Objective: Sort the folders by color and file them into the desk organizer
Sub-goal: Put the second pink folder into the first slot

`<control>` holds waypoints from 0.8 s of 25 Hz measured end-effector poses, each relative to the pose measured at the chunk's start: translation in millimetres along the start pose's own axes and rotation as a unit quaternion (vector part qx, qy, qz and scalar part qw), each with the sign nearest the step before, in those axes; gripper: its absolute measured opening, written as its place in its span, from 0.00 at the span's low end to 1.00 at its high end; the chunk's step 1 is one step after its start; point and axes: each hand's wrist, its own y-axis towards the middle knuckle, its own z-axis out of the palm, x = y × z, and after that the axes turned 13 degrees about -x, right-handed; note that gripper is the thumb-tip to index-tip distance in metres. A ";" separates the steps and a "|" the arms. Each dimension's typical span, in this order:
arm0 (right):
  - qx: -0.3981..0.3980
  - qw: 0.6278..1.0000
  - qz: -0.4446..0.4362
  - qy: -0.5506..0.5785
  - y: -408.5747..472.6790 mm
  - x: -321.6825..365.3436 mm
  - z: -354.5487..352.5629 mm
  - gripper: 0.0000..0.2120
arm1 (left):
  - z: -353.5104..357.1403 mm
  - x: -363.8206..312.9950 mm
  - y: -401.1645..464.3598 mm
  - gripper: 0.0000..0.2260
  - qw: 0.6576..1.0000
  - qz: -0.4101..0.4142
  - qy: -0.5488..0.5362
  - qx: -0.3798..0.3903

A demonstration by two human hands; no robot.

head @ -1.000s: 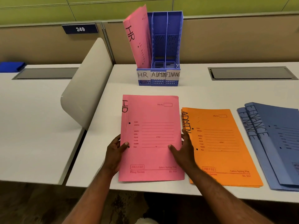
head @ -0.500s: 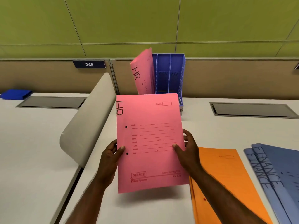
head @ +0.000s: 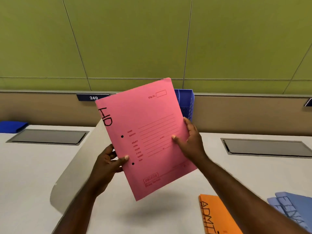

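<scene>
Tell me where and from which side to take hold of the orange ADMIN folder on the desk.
Take the orange ADMIN folder by its left long edge, the spine side by the lettering, coming in from the left. It lies flat on the desk, so slide fingers under with the thumb on top. That side is bare desk; the blue folders crowd its right. Both hands now hold the pink folder.

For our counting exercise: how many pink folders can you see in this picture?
1. The pink folder is held tilted in the air by both hands, in front of the blue desk organizer. It hides most of the organizer, so another could be behind it.
</scene>
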 end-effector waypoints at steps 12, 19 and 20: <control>0.006 0.994 -0.101 0.032 126.3 79.2 50.6 0.49 | 19.8 -73.5 89.6 0.17 0.989 0.146 -0.024 -0.031; 0.083 0.987 -0.111 0.083 171.1 126.3 81.6 0.61 | 43.9 -89.3 121.3 0.21 0.969 0.236 0.023 -0.068; 0.092 0.985 -0.119 0.083 175.7 131.3 86.8 0.59 | 49.3 -89.7 125.7 0.21 0.964 0.254 0.040 -0.076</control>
